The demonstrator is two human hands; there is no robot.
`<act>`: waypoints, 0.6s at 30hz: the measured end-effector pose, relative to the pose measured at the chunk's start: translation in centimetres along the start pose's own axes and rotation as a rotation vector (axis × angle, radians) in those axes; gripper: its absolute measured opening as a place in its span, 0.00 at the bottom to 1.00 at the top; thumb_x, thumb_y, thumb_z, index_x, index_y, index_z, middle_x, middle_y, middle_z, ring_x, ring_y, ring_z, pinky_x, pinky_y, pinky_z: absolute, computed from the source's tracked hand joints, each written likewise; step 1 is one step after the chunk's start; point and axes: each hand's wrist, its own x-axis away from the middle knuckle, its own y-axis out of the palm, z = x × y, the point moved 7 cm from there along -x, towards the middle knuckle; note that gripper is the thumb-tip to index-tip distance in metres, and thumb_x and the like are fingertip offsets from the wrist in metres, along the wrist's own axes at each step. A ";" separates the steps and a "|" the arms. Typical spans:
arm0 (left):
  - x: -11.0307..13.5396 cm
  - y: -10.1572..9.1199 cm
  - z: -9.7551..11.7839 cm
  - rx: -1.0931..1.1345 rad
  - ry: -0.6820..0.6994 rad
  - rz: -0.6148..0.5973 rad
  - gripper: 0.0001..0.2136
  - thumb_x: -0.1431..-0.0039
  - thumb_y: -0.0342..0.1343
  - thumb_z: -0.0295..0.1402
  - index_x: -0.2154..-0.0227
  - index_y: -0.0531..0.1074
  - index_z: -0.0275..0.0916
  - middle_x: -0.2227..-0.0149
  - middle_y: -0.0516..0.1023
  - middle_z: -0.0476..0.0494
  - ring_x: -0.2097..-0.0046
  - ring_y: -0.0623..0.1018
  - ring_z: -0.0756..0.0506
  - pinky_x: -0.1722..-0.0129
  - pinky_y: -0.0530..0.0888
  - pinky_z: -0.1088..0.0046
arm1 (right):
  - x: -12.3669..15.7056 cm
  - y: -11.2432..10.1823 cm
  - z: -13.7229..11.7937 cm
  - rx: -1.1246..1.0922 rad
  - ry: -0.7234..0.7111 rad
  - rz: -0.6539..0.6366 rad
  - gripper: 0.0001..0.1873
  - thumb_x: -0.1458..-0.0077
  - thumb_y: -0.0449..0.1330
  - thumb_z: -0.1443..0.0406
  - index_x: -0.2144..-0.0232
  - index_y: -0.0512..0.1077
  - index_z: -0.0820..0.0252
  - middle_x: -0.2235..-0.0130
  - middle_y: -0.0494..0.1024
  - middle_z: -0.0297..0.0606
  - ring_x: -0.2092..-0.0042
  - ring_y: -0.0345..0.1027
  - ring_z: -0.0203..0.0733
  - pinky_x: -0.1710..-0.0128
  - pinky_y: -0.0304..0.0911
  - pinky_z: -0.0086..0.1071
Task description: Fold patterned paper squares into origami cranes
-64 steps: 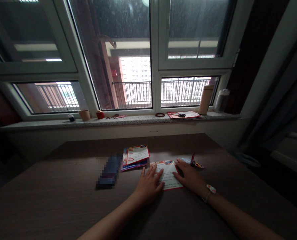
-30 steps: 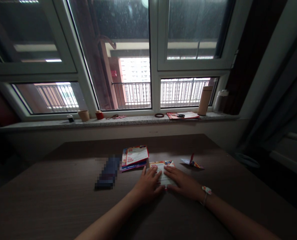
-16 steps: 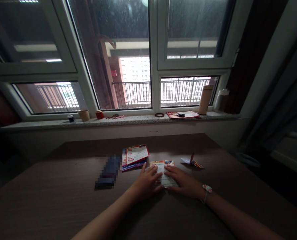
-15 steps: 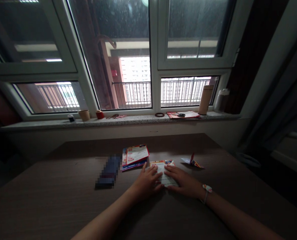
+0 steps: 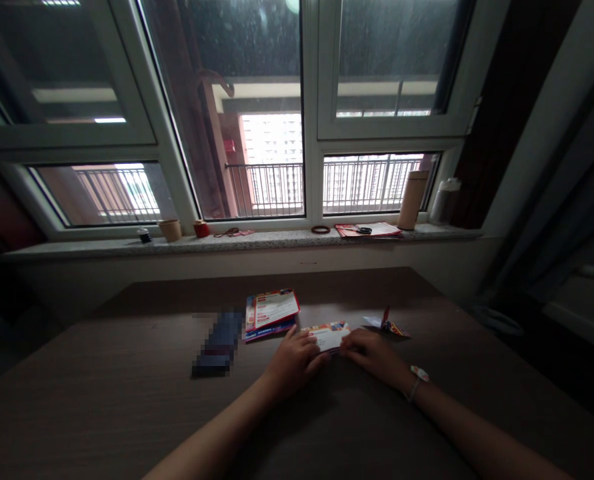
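A printed sheet of paper (image 5: 331,335), white with coloured borders, lies on the dark wooden table (image 5: 127,400) in front of me. Its near part is lifted and turned away from me. My left hand (image 5: 295,360) grips its left near edge with curled fingers. My right hand (image 5: 374,353) grips its right near edge the same way; a bracelet sits on that wrist. A small folded paper figure (image 5: 389,325) rests just right of the sheet.
A stack of colourful leaflets (image 5: 271,312) and a dark flat object (image 5: 219,343) lie to the left. On the windowsill (image 5: 277,241) stand small cups (image 5: 169,230), papers with scissors (image 5: 367,230), a tall tumbler (image 5: 411,200) and a bottle (image 5: 441,199).
Both hands lay flat on the sheet before; now their fingers have curled round its near edge and brought it up and away from me, so less of the sheet shows.
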 end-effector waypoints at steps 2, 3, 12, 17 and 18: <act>0.0 -0.1 -0.1 0.030 -0.019 0.022 0.09 0.38 0.52 0.37 0.61 0.75 0.42 0.56 0.79 0.44 0.49 0.74 0.42 0.40 0.59 0.53 | -0.1 -0.3 0.4 0.049 0.073 0.028 0.09 0.45 0.60 0.60 0.71 0.74 0.59 0.68 0.77 0.37 0.65 0.70 0.41 0.64 0.63 0.32; 0.0 -0.1 -0.2 0.043 -0.030 0.033 0.08 0.39 0.54 0.37 0.60 0.74 0.42 0.55 0.79 0.44 0.51 0.75 0.43 0.40 0.59 0.53 | -0.1 -0.5 0.5 0.076 0.103 0.037 0.11 0.45 0.60 0.59 0.73 0.73 0.60 0.70 0.76 0.36 0.67 0.69 0.40 0.67 0.61 0.31; 0.0 0.3 -0.8 0.009 -0.070 0.115 0.23 0.42 0.57 0.36 0.44 0.62 0.46 0.52 0.75 0.43 0.51 0.74 0.42 0.44 0.67 0.57 | 0.0 -0.9 0.3 0.045 0.141 0.154 0.09 0.41 0.54 0.60 0.61 0.69 0.57 0.63 0.75 0.37 0.63 0.70 0.41 0.61 0.64 0.33; 0.1 0.5 -0.5 -0.047 -0.031 0.108 0.12 0.38 0.53 0.34 0.53 0.72 0.47 0.46 0.68 0.40 0.48 0.72 0.42 0.44 0.65 0.55 | 0.0 -0.7 0.1 0.073 0.084 0.163 0.12 0.41 0.51 0.65 0.54 0.66 0.56 0.52 0.67 0.42 0.57 0.68 0.42 0.55 0.65 0.37; 0.2 0.5 -0.5 -0.052 -0.032 0.097 0.10 0.38 0.52 0.35 0.55 0.74 0.47 0.48 0.70 0.40 0.48 0.72 0.42 0.43 0.62 0.52 | -0.1 -0.5 0.0 0.083 0.075 0.138 0.10 0.41 0.51 0.65 0.57 0.68 0.56 0.52 0.66 0.42 0.57 0.68 0.42 0.54 0.65 0.37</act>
